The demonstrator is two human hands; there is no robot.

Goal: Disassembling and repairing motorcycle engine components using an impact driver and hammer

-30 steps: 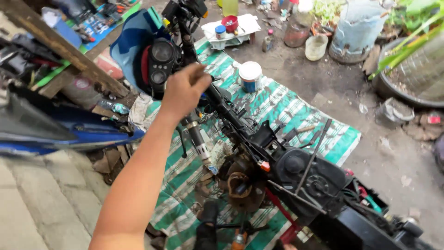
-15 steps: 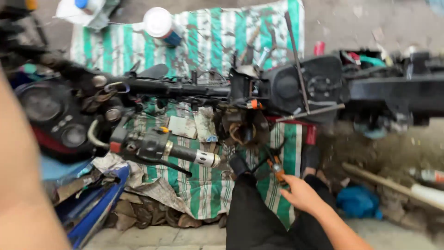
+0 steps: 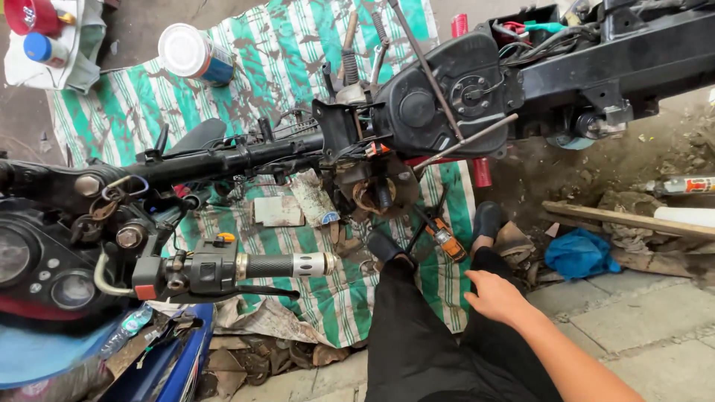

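Black trouser leg [image 3: 417,335] under right hand [image 3: 495,296], open, empty; orange-handled tool [image 3: 445,240] near | handlebar grip [image 3: 283,265] left; left hand unseen

I see a white-lidded can [image 3: 195,53] far up-left of my hand, blue cloth [image 3: 579,253] just right, wooden plank [image 3: 625,219] beyond

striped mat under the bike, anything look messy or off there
Yes. The green-striped mat is smeared with dark grime, and tools such as an orange-handled one lie scattered on it. The right hand rests on the person's knee, holding nothing.
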